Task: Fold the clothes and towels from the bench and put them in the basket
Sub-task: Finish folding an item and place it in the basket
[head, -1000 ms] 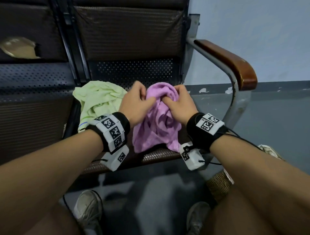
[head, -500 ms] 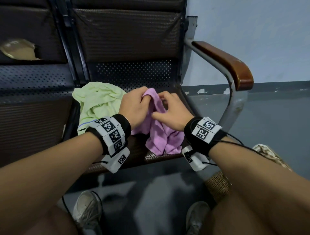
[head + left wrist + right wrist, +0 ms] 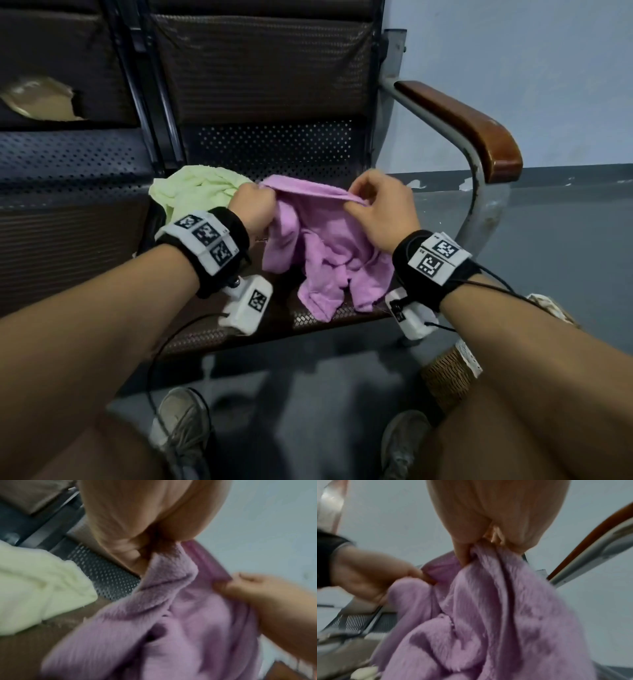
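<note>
— What is each hand doing?

— The left hand [image 3: 253,205] has its fingers curled round one end of the top hem of the fluffy lilac terry towel [image 3: 329,253], and the right hand [image 3: 380,212] pinches the same hem further along between thumb and fingers, so the edge runs as a narrow band between them.

— And the rest of that cloth?

— It hangs from the hem in soft, deep folds, its lower corners bunched on the brown woven seat of the metal bench [image 3: 335,317] (the wrist views are blurred, but the ribbed nap of the pile shows).

— Anything else on the seat?

— A crumpled pale green towel [image 3: 195,192] lies just beside the left hand, against the perforated dark metal at the seat's back.

— Where is the basket?

— A woven straw-coloured basket [image 3: 445,380] with a pale trimmed rim stands on the grey floor under the right forearm, mostly hidden. The rounded brown wooden armrest [image 3: 472,130] on its grey steel tube curves above it.
</note>
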### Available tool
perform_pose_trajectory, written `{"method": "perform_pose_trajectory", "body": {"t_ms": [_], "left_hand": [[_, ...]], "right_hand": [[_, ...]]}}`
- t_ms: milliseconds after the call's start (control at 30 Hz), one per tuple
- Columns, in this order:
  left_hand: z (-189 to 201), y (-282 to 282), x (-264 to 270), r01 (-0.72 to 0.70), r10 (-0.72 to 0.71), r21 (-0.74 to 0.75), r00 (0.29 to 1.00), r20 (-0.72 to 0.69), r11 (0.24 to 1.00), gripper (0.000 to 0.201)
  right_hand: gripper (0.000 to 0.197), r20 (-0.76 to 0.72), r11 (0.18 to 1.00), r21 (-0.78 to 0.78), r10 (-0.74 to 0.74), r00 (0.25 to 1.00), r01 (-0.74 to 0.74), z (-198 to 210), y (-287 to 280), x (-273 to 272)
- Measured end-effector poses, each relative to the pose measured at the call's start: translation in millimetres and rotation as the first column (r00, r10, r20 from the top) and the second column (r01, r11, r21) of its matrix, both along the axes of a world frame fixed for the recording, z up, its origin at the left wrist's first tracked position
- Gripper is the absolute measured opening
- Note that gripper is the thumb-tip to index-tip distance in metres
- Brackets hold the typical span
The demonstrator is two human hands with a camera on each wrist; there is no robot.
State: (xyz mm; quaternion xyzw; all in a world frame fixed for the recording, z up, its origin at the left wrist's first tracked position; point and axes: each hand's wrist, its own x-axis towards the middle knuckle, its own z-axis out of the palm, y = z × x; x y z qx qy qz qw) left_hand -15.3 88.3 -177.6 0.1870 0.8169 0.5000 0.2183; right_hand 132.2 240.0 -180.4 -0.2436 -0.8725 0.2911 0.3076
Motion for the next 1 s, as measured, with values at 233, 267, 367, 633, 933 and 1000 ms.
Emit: {"method": "perform_pose_trajectory", "body": {"t_ms": [233, 267, 367, 633, 933, 1000], "left_hand": [[24, 10, 17, -0.037, -0.079, 0.463, 0.970, 0.229, 0.886, 0.027], [26, 9, 19, -0.001, -0.108, 0.472, 0.973, 0.205, 0.882, 0.023], [30, 11, 23, 0.042, -0.087, 0.467, 0.993, 0.075, 0.883, 0.016], [42, 21, 35, 0.075, -0.051, 0.406, 0.996, -0.069, 0.911, 0.028], [43, 25, 46, 0.138, -0.183, 0.481, 0.982, 0.048, 0.866, 0.030], [40, 25, 43, 0.122, -0.158, 0.467, 0.987, 0.039, 0.876, 0.023]], "right_hand": [[0.018, -0.085, 0.985, 0.130, 0.127, 0.988, -0.116, 3, -16, -1], [0.020, -0.093, 0.980, 0.118, 0.170, 0.981, -0.158, 5, -19, -1], [0.022, 0.003, 0.953, 0.153, 0.265, 0.964, -0.263, 10, -27, 1], [0.044, 0.278, 0.992, 0.057, 0.090, 0.956, -0.110, 9, -34, -5], [0.043, 0.231, 0.994, 0.030, -0.114, 0.966, 0.110, 0, -23, -16], [0.035, 0.174, 0.993, 0.027, -0.116, 0.978, 0.113, 2, -16, -13]]}}
